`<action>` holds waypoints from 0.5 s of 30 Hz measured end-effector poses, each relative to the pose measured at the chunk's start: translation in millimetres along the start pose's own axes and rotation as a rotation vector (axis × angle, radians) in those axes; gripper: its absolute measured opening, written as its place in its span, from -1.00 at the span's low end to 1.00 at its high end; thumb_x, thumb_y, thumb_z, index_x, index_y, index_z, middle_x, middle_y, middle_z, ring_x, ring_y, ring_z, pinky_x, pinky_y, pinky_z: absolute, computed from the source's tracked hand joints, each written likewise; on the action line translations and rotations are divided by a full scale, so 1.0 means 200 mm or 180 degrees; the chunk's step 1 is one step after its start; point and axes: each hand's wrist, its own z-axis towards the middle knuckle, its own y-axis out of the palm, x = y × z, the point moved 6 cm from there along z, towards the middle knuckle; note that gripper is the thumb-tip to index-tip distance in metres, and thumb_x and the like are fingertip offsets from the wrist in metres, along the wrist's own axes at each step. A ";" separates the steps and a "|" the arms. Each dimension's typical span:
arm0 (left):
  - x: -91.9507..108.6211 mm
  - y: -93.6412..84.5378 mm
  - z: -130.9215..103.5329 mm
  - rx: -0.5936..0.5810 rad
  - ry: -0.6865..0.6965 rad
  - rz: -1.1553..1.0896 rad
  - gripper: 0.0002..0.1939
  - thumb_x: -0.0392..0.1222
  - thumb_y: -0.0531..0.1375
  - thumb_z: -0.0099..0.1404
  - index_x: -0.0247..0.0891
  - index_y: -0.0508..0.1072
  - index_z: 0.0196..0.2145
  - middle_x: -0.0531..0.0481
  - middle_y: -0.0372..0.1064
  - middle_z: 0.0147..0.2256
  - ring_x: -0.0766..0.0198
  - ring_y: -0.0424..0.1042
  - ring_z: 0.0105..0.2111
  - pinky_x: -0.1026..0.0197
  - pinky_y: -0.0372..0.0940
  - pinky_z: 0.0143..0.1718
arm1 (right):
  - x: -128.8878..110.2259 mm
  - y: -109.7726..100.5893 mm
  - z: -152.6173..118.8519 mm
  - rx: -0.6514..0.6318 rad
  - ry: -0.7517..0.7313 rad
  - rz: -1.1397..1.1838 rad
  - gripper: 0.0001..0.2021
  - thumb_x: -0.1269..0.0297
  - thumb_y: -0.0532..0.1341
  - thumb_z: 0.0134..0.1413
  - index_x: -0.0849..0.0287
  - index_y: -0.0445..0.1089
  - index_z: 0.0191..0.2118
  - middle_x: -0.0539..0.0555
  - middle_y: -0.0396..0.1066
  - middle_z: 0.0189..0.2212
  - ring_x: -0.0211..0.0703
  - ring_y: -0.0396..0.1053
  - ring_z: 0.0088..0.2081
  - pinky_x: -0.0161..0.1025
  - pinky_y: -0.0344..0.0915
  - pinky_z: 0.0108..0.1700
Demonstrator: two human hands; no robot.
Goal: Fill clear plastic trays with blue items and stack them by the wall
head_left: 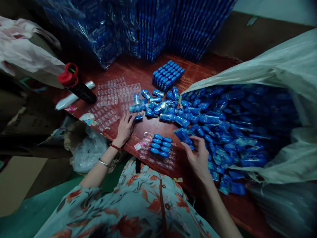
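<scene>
A clear plastic blister tray (162,162) lies on the table in front of me, with several small blue containers (160,145) standing in it, oval ends up. My left hand (125,128) rests left of and behind this tray, its fingers closed around a small blue container lying on its side (138,117). To the right of the tray, my right hand (199,157) grips another blue container (182,137) between thumb and fingers, at the edge of a loose pile of the same containers (168,109).
A white sack (237,74) spills blue containers from the right. A full block of them (168,74) stands behind, near tall blue stacks (158,26). Clear trays (111,91), a bottle with a red lid (76,82) and a plastic roll (74,97) lie left.
</scene>
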 end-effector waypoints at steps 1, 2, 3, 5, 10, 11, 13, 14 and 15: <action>-0.01 0.00 -0.01 0.0058 0.0025 -0.0127 -0.66 -0.31 -0.07 0.35 -0.27 0.30 0.04 -0.23 0.28 -0.03 0.09 0.28 -0.07 0.02 0.25 -0.05 | 0.00 -0.04 -0.06 0.0037 0.0222 0.0265 -0.72 0.19 0.21 0.06 0.11 0.28 -0.09 0.03 0.41 -0.30 -0.17 0.38 -0.30 -0.24 0.32 -0.25; -0.01 -0.02 -0.01 0.0153 0.0028 -0.0264 -0.68 -0.31 -0.06 0.35 -0.27 0.32 0.01 -0.21 0.27 -0.03 0.10 0.28 -0.06 0.03 0.25 -0.04 | -0.01 -0.07 -0.12 -0.0061 0.0372 0.0455 -0.75 0.19 0.22 0.05 0.11 0.30 -0.14 0.01 0.41 -0.33 -0.18 0.38 -0.31 -0.26 0.33 -0.26; -0.01 -0.04 -0.01 0.0286 0.0000 -0.0410 -0.70 -0.31 -0.05 0.35 -0.27 0.34 -0.03 -0.21 0.26 -0.03 0.11 0.27 -0.04 0.04 0.25 -0.03 | -0.03 -0.07 -0.17 -0.0250 0.0423 0.0571 -0.79 0.19 0.22 0.05 0.11 0.33 -0.18 0.01 0.41 -0.34 -0.19 0.39 -0.31 -0.26 0.34 -0.26; 0.00 -0.12 -0.03 0.0638 -0.0136 -0.0758 -0.74 -0.30 -0.03 0.34 -0.27 0.35 -0.07 -0.19 0.23 -0.01 0.14 0.26 -0.01 0.06 0.25 0.00 | -0.07 -0.04 -0.26 -0.0711 0.0281 0.0616 -0.85 0.22 0.19 0.09 0.11 0.38 -0.22 0.04 0.43 -0.30 -0.16 0.40 -0.25 -0.23 0.36 -0.21; 0.08 -0.29 -0.17 0.0499 -0.0470 -0.1720 -0.81 -0.21 0.01 0.35 -0.25 0.35 -0.15 -0.06 0.35 -0.23 0.25 0.37 -0.21 0.16 0.32 -0.13 | -0.11 0.07 -0.38 -0.0558 -0.0394 0.0082 -0.77 0.35 0.14 0.14 0.10 0.34 -0.06 0.08 0.43 -0.25 -0.16 0.42 -0.22 -0.20 0.39 -0.16; 0.10 -0.30 -0.22 0.0286 -0.0516 -0.1824 -0.82 -0.18 0.04 0.34 -0.25 0.36 -0.16 -0.04 0.36 -0.26 0.27 0.38 -0.25 0.19 0.34 -0.17 | -0.12 0.08 -0.39 -0.0443 -0.0619 -0.0048 -0.75 0.38 0.14 0.14 0.10 0.32 -0.04 0.10 0.43 -0.24 -0.16 0.41 -0.21 -0.18 0.39 -0.15; 0.15 -0.31 -0.33 -0.0035 -0.0607 -0.1913 -0.80 -0.13 0.10 0.31 -0.25 0.36 -0.16 -0.01 0.39 -0.29 0.29 0.39 -0.31 0.23 0.35 -0.24 | -0.15 0.11 -0.41 -0.0427 -0.1176 -0.0317 -0.70 0.44 0.11 0.14 0.12 0.31 0.01 0.15 0.42 -0.21 -0.14 0.40 -0.18 -0.17 0.39 -0.14; 0.16 -0.32 -0.39 -0.0120 -0.0647 -0.1921 -0.79 -0.11 0.12 0.29 -0.26 0.36 -0.17 0.00 0.40 -0.30 0.30 0.40 -0.33 0.24 0.35 -0.26 | -0.17 0.13 -0.41 -0.0483 -0.1438 -0.0461 -0.68 0.47 0.09 0.15 0.13 0.30 0.02 0.16 0.41 -0.20 -0.14 0.39 -0.17 -0.17 0.39 -0.15; 0.18 -0.33 -0.44 -0.0171 -0.0667 -0.1920 -0.79 -0.10 0.14 0.28 -0.26 0.36 -0.17 0.01 0.40 -0.31 0.30 0.40 -0.34 0.26 0.35 -0.28 | -0.19 0.14 -0.41 -0.0548 -0.1648 -0.0613 -0.67 0.49 0.07 0.16 0.15 0.31 0.03 0.18 0.41 -0.21 -0.14 0.38 -0.18 -0.19 0.39 -0.18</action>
